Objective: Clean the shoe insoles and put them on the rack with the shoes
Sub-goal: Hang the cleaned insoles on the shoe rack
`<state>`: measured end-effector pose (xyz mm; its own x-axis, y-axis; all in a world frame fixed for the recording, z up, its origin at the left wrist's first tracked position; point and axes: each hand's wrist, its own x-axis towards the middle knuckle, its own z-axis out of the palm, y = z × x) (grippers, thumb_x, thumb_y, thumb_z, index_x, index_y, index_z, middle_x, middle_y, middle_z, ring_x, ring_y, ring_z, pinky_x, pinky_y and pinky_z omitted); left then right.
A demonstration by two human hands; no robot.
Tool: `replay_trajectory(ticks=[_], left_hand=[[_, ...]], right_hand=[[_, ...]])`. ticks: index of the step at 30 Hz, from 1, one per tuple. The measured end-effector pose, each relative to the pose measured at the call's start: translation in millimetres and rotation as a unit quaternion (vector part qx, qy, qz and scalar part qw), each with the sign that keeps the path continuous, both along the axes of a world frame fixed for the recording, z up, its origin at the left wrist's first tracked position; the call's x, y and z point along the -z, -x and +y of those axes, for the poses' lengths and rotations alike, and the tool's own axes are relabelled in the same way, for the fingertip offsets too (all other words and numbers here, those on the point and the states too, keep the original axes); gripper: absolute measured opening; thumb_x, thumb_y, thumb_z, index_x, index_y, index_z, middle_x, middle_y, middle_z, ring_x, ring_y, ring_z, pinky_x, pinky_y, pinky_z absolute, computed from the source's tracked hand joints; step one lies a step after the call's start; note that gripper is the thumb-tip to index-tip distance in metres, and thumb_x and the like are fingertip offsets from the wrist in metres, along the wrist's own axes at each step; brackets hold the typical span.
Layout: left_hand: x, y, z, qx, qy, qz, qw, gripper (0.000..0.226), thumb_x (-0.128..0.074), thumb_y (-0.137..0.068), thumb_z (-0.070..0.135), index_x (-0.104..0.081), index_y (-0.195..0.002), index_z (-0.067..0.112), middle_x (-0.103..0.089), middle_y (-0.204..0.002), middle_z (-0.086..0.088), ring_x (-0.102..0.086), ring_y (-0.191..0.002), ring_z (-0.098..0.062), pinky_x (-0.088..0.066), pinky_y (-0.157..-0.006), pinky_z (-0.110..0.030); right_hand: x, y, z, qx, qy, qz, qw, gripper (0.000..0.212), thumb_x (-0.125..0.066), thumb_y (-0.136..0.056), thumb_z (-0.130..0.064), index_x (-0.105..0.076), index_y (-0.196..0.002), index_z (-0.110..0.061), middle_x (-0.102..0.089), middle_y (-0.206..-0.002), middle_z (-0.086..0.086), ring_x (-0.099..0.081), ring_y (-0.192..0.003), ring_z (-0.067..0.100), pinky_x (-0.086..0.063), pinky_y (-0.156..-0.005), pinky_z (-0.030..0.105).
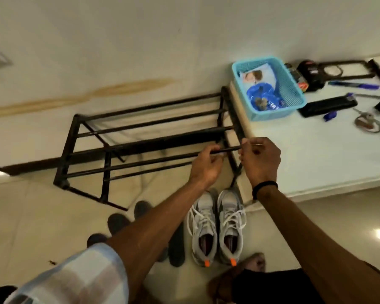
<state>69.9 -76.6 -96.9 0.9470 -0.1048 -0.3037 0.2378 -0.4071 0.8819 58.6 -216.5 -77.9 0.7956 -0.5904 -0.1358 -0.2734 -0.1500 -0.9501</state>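
Left hand: left hand curls its fingers round a front bar of the rack
Right hand: right hand pinches the same bar's end with thumb and fingertips
Shoes: grey pair on the floor just in front of the rack, toes partly behind the arms
Insoles: dark insoles on the floor left of the shoes, largely hidden by the left arm
Basket: blue basket on the white ledge, contents hard to make out
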Motion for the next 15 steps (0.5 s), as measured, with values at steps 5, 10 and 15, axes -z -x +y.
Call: replay_trajectory(ticks=[5,10,15], left_hand=[[43.4,56.8,54.6,0.051,-0.065,-0.139,0.987,0.066,-0.055,-0.104,0.028,-0.019,-0.159,0.038,-0.063,-0.117,0.002,-0.065,-0.088,-0.010,-0.058,-0.073,-0.026],[82.3,90.0,93.9,-0.013,-0.096,-0.128,0.987,0.053,-0.050,-0.106,0.041,-0.026,-0.153,0.036,-0.058,-0.122,0.005,-0.064,-0.087,-0.008,-0.058,-0.074,-0.031],[155.4,133.4,134.2,-0.008,-0.204,0.015,0.979,0.019,-0.044,-0.106,0.044,-0.054,-0.104,0.028,-0.066,-0.091,0.006,-0.063,-0.075,-0.008,-0.055,-0.072,-0.029]], right_hand=[[76.0,51.2,46.4,-0.137,0.081,0.067,0.985,0.013,-0.068,-0.093,-0.027,-0.061,-0.083,-0.029,-0.070,-0.076,-0.006,-0.069,-0.072,0.008,-0.059,-0.073,0.035],[141.5,78.5,84.5,-0.211,0.115,0.154,0.958,0.013,-0.069,-0.092,-0.026,-0.065,-0.082,-0.019,-0.068,-0.074,-0.005,-0.065,-0.070,0.012,-0.055,-0.068,0.035],[209.5,107.4,132.6,-0.327,0.120,0.297,0.889,0.016,-0.069,-0.087,-0.032,-0.067,-0.077,-0.019,-0.071,-0.071,0.000,-0.069,-0.070,0.018,-0.058,-0.071,0.039]])
